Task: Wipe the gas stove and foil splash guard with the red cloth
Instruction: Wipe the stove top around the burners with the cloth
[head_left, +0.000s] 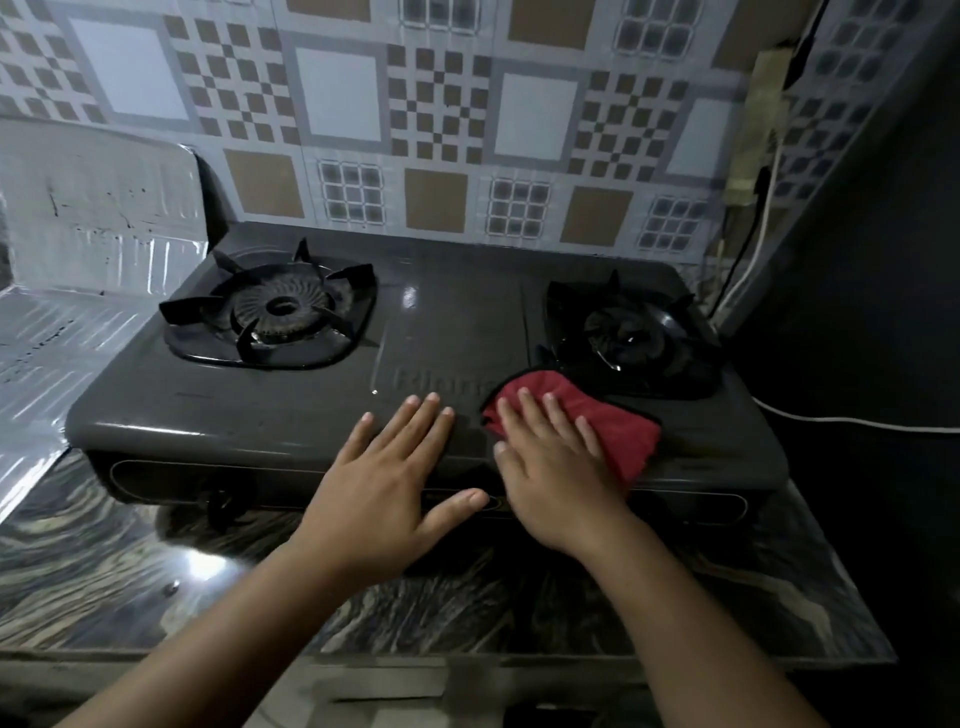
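A dark two-burner gas stove (291, 400) stands on a marbled counter. The red cloth (618, 421) lies on the stove top at the front, just below the right burner (631, 332). My right hand (558, 467) lies flat on the cloth with its fingers spread, pressing it against the stove. My left hand (395, 473) rests flat and empty on the stove's front edge, beside the right hand. The crinkled foil splash guard (98, 208) stands at the left of the stove and runs down onto the counter.
The left burner (275, 312) carries a black pan support. A patterned tiled wall (441, 119) rises behind the stove. A white cable (852, 421) runs along the right side, next to a dark wall. The marbled counter (130, 571) extends in front.
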